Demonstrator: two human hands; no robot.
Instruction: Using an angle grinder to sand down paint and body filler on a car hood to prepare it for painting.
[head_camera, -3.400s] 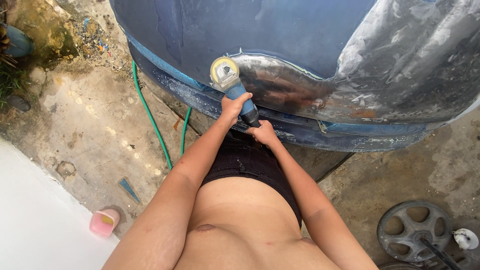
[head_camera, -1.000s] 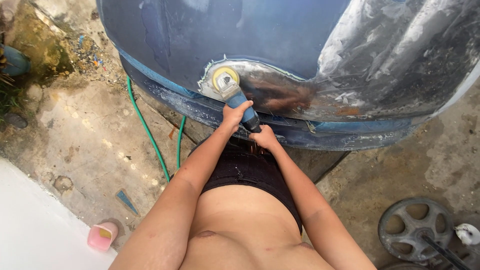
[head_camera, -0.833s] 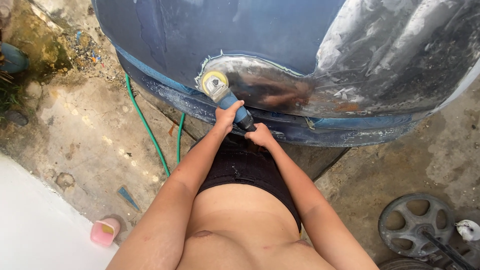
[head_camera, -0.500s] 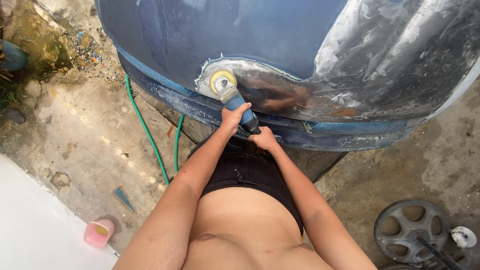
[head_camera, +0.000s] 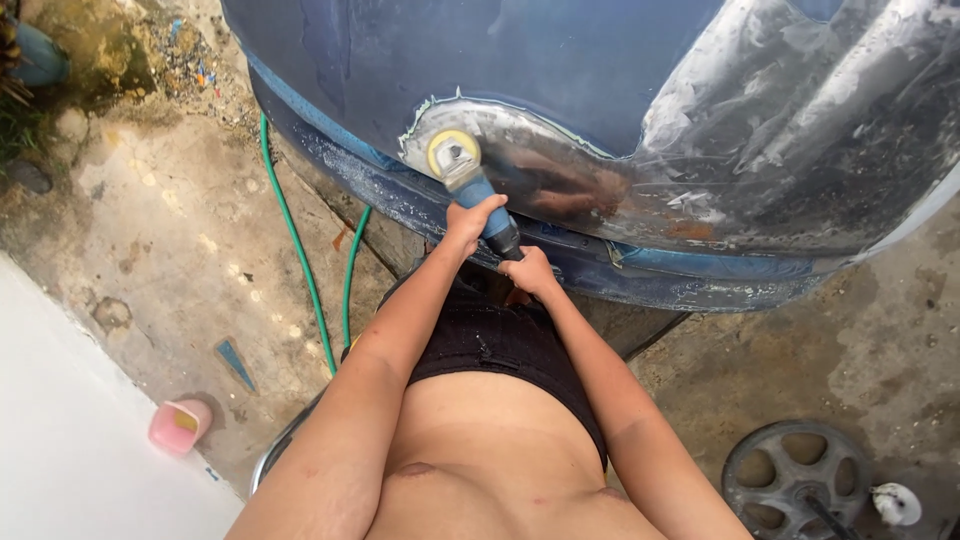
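Both hands on the blue-bodied handheld sander with round yellow pad (head_camera: 465, 172). My left hand (head_camera: 472, 221) is clenched around the middle of its body; my right hand (head_camera: 528, 272) grasps the near end of the handle, fingers wrapped tight. Pad sits flat against the dark blue curved car body panel (head_camera: 520, 60), at the left edge of a bare-metal sanded patch (head_camera: 560, 175) with a pale feathered paint rim. Right of that, a big grey dull sanded area (head_camera: 800, 120) runs far right. Thin green hose (head_camera: 300, 250) lies on the stained concrete floor (head_camera: 170, 240), left of my arms, running under the panel's lower edge. Small pink plastic container (head_camera: 178, 424) is near left, beside a white flat slab (head_camera: 70, 440). Dark metal spoked wheel (head_camera: 795, 480) lies on the floor near right, with a small white round object (head_camera: 897, 503) just beside it.
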